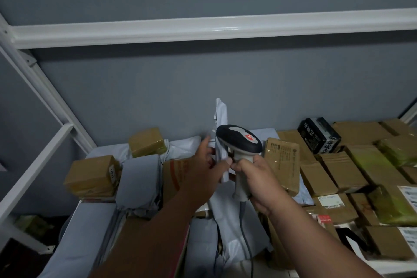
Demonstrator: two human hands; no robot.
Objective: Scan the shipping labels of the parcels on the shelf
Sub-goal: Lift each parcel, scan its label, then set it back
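A: Held upright, edge-on to the camera, above the middle of the shelf: a white poly mailer (221, 128), thin and creased. Label side not readable from here.

B: Gripped how?

A: Pinched by the left hand (204, 169) at the lower edge, thumb on the near face, fingers behind. Just beside it, touching or nearly so, a handheld scanner (239, 142), grey body with a black head and a red sticker on top.

B: And the scanner?

A: Clasped round the handle by the right hand (255, 185), fingers curled tight, forefinger near the trigger. Head pointed left toward the mailer. Grey cable (247, 239) hanging down from the handle's base.

B: Around that?

A: Right side of the shelf: many brown cardboard parcels (334, 169) lying flat and overlapping, some with white labels facing up. Among them, at the back, a black box (319, 134) with white print. One brown parcel (283, 164) leaning upright just right of the scanner. Left side: grey-white mailer bags (140, 178) stacked, plus two small taped boxes (92, 176) on top. Behind everything, a grey wall (203, 79) and a white shelf rail (203, 29) overhead.
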